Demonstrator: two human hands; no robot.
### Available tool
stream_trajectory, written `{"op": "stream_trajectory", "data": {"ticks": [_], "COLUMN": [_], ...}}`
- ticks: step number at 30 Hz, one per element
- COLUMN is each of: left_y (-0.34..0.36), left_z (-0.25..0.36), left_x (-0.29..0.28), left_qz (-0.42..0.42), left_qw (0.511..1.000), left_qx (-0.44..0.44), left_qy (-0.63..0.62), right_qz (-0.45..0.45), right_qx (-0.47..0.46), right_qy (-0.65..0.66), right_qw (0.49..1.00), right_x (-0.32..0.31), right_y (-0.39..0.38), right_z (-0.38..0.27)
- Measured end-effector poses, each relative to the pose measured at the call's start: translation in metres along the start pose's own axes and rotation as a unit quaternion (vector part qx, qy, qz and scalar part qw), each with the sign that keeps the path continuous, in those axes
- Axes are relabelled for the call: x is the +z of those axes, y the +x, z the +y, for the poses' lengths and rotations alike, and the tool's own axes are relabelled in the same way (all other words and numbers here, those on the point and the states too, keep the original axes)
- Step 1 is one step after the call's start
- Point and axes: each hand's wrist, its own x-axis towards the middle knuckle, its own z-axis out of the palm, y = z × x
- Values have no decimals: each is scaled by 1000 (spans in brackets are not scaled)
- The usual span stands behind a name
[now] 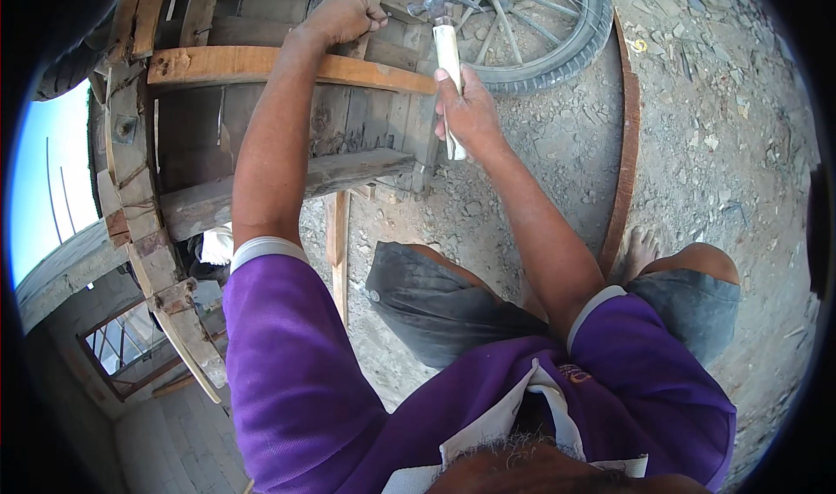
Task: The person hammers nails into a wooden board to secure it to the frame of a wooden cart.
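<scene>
the right grip (470,115) is closed around the hammer (447,50) near the right end of the wooden beam (226,63), while the left grip (344,17) is curled beyond the beam, pinching what i cannot tell, so short strokes, clear of its fingers (374,13), seem best.

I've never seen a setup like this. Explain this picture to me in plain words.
There is no machine here: these are a person's own bare hands. One wide, round-edged camera worn on the head looks down, so straight edges bend and the purple shirt fills the lower part.

The right hand holds a hammer by its pale handle, head away from the body. The left hand is curled near wooden boards, beyond an orange-brown beam; whether its fingers pinch something small is unclear.

Beside the boards is a spoked wheel. On the stony ground lies a long brown strip.
</scene>
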Motion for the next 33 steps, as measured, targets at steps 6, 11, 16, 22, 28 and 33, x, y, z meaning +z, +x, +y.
{"op": "stream_trajectory", "data": {"ticks": [6, 11, 16, 22, 28, 33], "left_y": [2, -1, 1, -2, 1, 1], "left_z": [7, -1, 4, 0, -4, -5], "left_x": [-1, -3, 0, -1, 1, 1], "left_qz": [-21, -13, -13, -7, -16, -8], "left_qw": [999, 1000, 999, 1000, 999, 1000], "left_qx": [-39, -20, -38, -24, -30, -12], "left_qy": [-19, -13, -19, -12, 3, 15], "right_qz": [31, 53, 46, 124, -18, 111], "right_qx": [12, 17, -27, -132, 41, -36], "right_qy": [-7, 32, -63, -29, -48, 58], "right_qw": [999, 998, 997, 983, 998, 992], "right_x": [4, 13, 12, 22, 18, 11], "right_y": [2, -1, 8, 12, 1, -2], "right_z": [8, -2, 9, 17, -15, -26]}}
